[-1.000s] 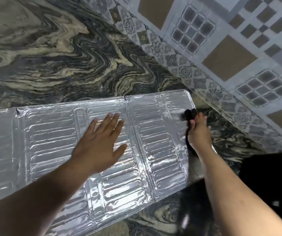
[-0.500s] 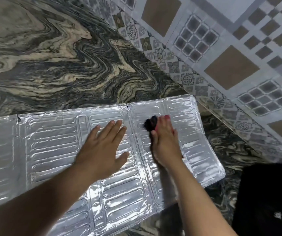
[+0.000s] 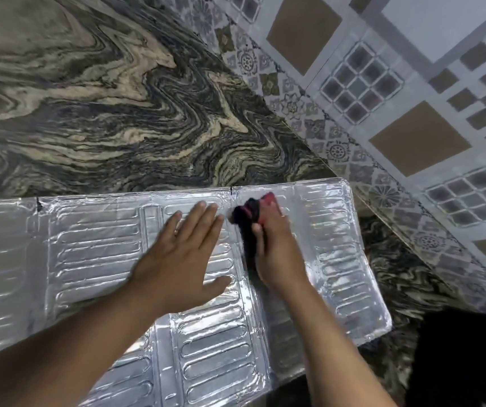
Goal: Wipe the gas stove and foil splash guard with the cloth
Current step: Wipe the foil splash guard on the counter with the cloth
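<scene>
A silver foil splash guard [image 3: 94,254] lies flat across a marbled table [image 3: 89,113], near its tiled-wall edge; the left hand [image 3: 183,257], open and flat, steadies it while the right hand [image 3: 274,245] grips a dark cloth [image 3: 246,218], wiping its far edge.

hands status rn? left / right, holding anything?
Left hand: open, flat on the foil splash guard, holding nothing.
Right hand: closed on the dark cloth, pressing it on the guard.

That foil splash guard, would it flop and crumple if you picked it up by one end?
Probably: the foil splash guard looks thin and creased at its folds, so it would likely bend there. The left hand lies flat on it, perhaps because it slides easily.
</scene>
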